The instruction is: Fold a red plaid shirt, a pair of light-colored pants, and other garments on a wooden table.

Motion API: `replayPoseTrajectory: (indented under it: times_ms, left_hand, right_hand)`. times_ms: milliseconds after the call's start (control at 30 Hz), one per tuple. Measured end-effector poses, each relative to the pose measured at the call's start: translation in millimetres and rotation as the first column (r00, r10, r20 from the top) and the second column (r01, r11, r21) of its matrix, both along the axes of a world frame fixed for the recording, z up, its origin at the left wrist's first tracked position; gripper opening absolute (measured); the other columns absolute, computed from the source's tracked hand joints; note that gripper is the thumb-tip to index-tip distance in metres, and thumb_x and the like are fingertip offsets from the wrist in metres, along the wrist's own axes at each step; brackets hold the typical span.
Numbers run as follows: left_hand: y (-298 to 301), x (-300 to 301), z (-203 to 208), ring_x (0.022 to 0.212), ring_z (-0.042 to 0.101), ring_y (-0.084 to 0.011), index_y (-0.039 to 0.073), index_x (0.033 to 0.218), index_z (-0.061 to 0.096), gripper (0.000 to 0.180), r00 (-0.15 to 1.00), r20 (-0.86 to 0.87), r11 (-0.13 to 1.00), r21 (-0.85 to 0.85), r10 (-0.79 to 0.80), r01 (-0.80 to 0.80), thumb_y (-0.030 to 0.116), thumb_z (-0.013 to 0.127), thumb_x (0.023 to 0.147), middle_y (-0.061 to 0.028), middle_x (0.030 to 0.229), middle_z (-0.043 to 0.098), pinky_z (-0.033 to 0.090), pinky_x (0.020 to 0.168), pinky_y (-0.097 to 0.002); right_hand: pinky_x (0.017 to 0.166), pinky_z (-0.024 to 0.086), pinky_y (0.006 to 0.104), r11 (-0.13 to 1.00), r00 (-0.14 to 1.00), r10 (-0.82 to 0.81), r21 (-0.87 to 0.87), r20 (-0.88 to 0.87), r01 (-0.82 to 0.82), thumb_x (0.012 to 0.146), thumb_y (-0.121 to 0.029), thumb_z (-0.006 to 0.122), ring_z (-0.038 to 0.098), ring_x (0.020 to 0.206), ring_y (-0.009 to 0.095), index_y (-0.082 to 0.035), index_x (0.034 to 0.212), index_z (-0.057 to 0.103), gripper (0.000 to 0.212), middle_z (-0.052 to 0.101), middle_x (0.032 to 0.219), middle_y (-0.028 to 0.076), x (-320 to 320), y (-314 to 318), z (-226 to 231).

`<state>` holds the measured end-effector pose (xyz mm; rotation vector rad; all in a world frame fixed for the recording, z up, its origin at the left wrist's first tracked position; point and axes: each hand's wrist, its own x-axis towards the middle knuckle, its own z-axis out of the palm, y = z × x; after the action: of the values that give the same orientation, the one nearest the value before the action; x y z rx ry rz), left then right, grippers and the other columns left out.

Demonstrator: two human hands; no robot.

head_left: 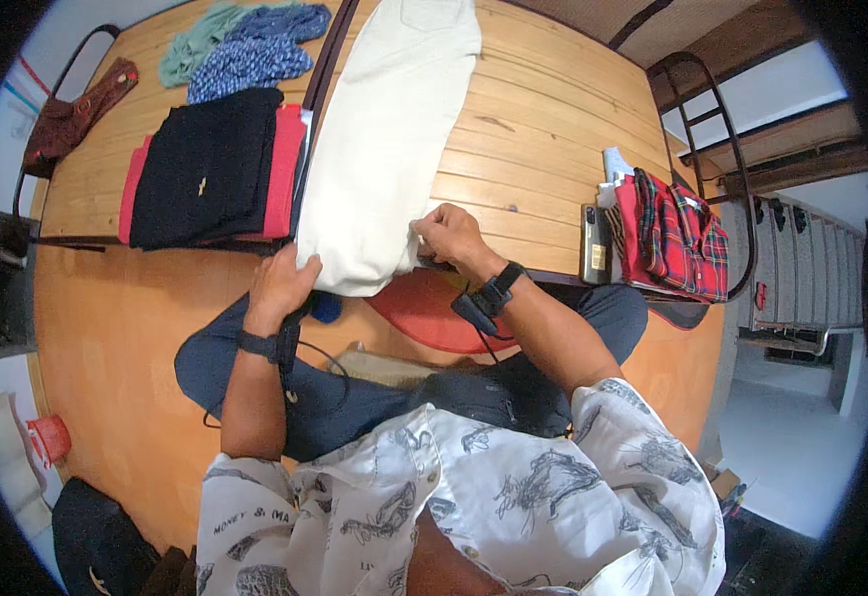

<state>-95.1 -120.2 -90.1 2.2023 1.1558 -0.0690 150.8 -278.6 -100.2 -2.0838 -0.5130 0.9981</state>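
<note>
A pair of cream trousers (384,129), folded lengthwise, lies stretched away from me over the wooden slatted surface (523,129). Its near end hangs a little past the front edge. My left hand (283,286) is closed on the left corner of that end, thumb on top. At the right corner, my right hand (451,238) pinches the cloth between thumb and fingers. Close by on the left sits a folded black garment (206,174) on top of red cloth (285,169).
Crumpled blue and green clothes (250,74) lie at the far left, near a brown bag (81,114). On the right stand a folded red plaid shirt (687,238) and a phone (595,243). Dark metal rails (722,114) bound the right end. A red round thing (444,318) is below the edge.
</note>
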Motion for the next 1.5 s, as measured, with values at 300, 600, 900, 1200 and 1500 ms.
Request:
replayPoseTrajectory:
  times_ms: [300, 600, 900, 1200, 1500]
  left_hand:
    - [-17, 35, 33, 0.076, 0.067, -0.0393, 0.000, 0.086, 0.059, 0.035, 0.944, 0.325, 0.997, -0.041, -0.053, 0.070, 0.031, 0.076, 0.082, -0.0245, 0.083, 0.066, 0.051, 0.068, -0.0476]
    - [-20, 116, -11, 0.143, 0.028, -0.0407, 0.008, 0.136, 0.058, 0.054, 0.813, 0.268, 0.819, 0.431, -0.517, 0.379, 0.036, 0.068, 0.091, -0.0179, 0.151, 0.040, 0.019, 0.117, -0.0587]
    - [-5, 131, -27, 0.148, 0.017, -0.0387, 0.013, 0.147, 0.048, 0.063, 0.876, 0.124, 0.805, 0.471, -0.466, 0.361, 0.046, 0.060, 0.094, -0.0131, 0.158, 0.031, 0.004, 0.117, -0.0662]
    - [-6, 135, -22, 0.147, 0.019, -0.0409, 0.011, 0.148, 0.045, 0.064, 0.871, 0.101, 0.792, 0.477, -0.481, 0.382, 0.044, 0.059, 0.094, -0.0156, 0.157, 0.031, 0.007, 0.114, -0.0683]
    - [-7, 134, -21, 0.146, 0.020, -0.0416, 0.011, 0.148, 0.044, 0.066, 0.879, 0.077, 0.800, 0.458, -0.471, 0.388, 0.043, 0.059, 0.092, -0.0162, 0.157, 0.031, 0.007, 0.114, -0.0694]
  right_hand:
    - [0.047, 0.045, 0.0290, 0.964, 0.957, -0.198, 0.131, -0.213, 0.229, 0.091, -0.025, 0.068, 0.053, 0.054, 0.013, -0.006, 0.081, 0.060, 0.024, 0.058, 0.068, 0.003, 117, 43, 3]
    - [0.050, 0.046, 0.0352, 0.926, 0.938, -0.308, 0.177, -0.159, 0.334, 0.086, -0.026, 0.071, 0.059, 0.061, 0.021, 0.004, 0.090, 0.067, 0.031, 0.064, 0.078, 0.011, 172, 112, -6]
    - [0.066, 0.058, 0.0401, 0.823, 0.801, -0.405, 0.207, -0.440, 0.530, 0.084, -0.016, 0.070, 0.066, 0.074, 0.027, 0.005, 0.107, 0.062, 0.031, 0.066, 0.090, 0.014, 200, 141, 11]
    - [0.076, 0.054, 0.0378, 0.763, 0.799, -0.404, 0.318, -0.447, 0.563, 0.089, -0.019, 0.066, 0.062, 0.083, 0.023, -0.001, 0.106, 0.063, 0.024, 0.065, 0.099, 0.012, 228, 144, 1]
    - [0.093, 0.053, 0.0375, 0.538, 0.608, -0.146, 0.453, -0.781, 0.711, 0.092, -0.018, 0.064, 0.064, 0.101, 0.025, 0.000, 0.111, 0.062, 0.027, 0.068, 0.106, 0.012, 259, 166, 3]
